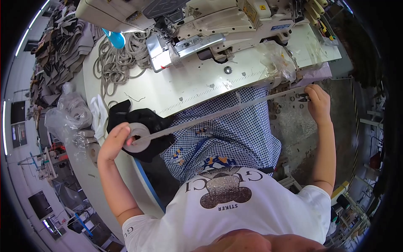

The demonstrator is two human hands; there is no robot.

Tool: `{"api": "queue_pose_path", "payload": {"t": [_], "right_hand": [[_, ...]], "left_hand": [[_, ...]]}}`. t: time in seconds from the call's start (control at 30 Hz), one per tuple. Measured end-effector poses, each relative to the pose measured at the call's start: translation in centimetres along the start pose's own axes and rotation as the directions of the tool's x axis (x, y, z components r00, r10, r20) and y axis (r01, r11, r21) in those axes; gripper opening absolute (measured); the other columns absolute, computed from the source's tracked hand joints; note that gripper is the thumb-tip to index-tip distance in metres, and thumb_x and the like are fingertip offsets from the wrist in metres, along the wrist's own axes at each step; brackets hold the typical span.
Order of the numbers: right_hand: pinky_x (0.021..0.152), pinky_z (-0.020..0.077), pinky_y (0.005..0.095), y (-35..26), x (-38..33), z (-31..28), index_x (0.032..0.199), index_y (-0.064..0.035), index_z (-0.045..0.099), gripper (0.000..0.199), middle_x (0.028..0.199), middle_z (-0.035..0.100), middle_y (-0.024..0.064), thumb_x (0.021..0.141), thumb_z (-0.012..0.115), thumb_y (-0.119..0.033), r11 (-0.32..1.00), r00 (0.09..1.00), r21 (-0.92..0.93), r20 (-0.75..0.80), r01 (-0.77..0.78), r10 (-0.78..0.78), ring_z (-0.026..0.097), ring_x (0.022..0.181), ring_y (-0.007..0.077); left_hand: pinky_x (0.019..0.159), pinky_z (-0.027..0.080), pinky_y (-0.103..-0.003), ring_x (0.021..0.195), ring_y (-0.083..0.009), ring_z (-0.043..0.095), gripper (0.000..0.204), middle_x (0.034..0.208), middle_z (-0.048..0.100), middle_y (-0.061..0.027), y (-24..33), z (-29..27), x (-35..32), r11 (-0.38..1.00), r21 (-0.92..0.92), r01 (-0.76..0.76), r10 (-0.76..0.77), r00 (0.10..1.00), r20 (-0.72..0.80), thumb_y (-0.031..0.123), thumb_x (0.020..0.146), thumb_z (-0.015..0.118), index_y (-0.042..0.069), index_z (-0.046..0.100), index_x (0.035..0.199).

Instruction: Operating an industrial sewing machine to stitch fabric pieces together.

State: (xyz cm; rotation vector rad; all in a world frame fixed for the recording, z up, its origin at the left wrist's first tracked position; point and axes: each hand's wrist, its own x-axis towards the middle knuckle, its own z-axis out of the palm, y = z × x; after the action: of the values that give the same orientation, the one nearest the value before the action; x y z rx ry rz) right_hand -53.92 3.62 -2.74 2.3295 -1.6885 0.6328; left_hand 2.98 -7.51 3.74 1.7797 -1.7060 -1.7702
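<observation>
Left grip (pixel 114 142) holding one grey roll (pixel 143 145), right grip (pixel 319 103) pinching its one strip (pixel 226 111)

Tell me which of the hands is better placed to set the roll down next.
Likely the left hand: it grips the roll, seen against black cloth. The right hand is across at the far end of the stretched strip.
</observation>
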Motion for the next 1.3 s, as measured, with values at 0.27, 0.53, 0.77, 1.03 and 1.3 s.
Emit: {"api": "queue_pose_path", "payload": {"t": [0.27, 0.53, 0.77, 1.03, 1.3], "right_hand": [[0.059, 0.0470, 0.0329, -0.6, -0.9, 0.0, 0.087, 0.0006, 0.052, 0.033, 0.085, 0.057, 0.0126, 0.055, 0.051, 0.011, 0.990, 0.990, 0.046, -0.056, -0.130, 0.133, 0.058, 0.070, 0.0285], [0.056, 0.0455, 0.0303, -5.1, 0.9, -0.6, 0.086, 0.0024, 0.052, 0.028, 0.079, 0.057, 0.0145, 0.059, 0.053, 0.012, 0.985, 0.963, 0.173, -0.268, 0.004, 0.043, 0.057, 0.066, 0.0272], [0.054, 0.0456, 0.0324, -6.7, 0.1, -0.5, 0.084, 0.0016, 0.056, 0.027, 0.076, 0.058, 0.0138, 0.057, 0.057, 0.004, 0.945, 0.925, 0.328, -0.359, 0.003, 0.122, 0.057, 0.064, 0.0276], [0.059, 0.0445, 0.0298, -8.5, 0.5, -1.1, 0.084, 0.0009, 0.053, 0.014, 0.075, 0.057, 0.0140, 0.074, 0.051, 0.011, 0.883, 0.882, 0.468, -0.399, -0.040, 0.251, 0.056, 0.067, 0.0249], [0.059, 0.0414, 0.0263, -8.4, -0.7, -0.3, 0.092, -0.0016, 0.053, 0.008, 0.078, 0.053, 0.0101, 0.089, 0.051, -0.008, 0.556, 0.610, 0.831, -0.427, -0.025, 0.667, 0.048, 0.068, 0.0165]], "left_hand": [[0.056, 0.038, -0.027, 0.062, -0.0133, 0.050, 0.029, 0.059, 0.049, -0.0025, 3.9, -0.6, 4.8, 0.882, 0.467, 0.067, 0.099, 0.941, -0.323, 0.029, 0.087, 0.048, 0.004, 0.052, 0.074], [0.067, 0.046, -0.043, 0.077, -0.0315, 0.057, 0.027, 0.092, 0.058, -0.0149, 7.7, 7.3, 9.4, 0.394, 0.885, 0.249, 0.508, 0.744, -0.435, 0.027, 0.076, 0.065, 0.001, 0.059, 0.083], [0.083, 0.042, -0.040, 0.095, -0.0301, 0.052, 0.030, 0.101, 0.055, -0.0130, 7.4, 13.2, 11.1, 0.216, 0.901, -0.378, 0.845, 0.535, 0.022, 0.010, 0.069, 0.066, 0.002, 0.055, 0.096], [0.075, 0.044, -0.039, 0.084, -0.0307, 0.054, 0.034, 0.093, 0.058, -0.0118, 9.0, 21.3, 14.1, 0.294, 0.681, -0.671, 0.918, 0.397, -0.005, 0.006, 0.069, 0.065, 0.003, 0.055, 0.101], [0.065, 0.045, -0.031, 0.069, -0.0211, 0.054, 0.034, 0.078, 0.055, -0.0080, 8.4, 20.5, 11.1, 0.746, 0.314, -0.587, 0.653, 0.738, -0.171, 0.000, 0.073, 0.063, 0.006, 0.055, 0.105]]}}
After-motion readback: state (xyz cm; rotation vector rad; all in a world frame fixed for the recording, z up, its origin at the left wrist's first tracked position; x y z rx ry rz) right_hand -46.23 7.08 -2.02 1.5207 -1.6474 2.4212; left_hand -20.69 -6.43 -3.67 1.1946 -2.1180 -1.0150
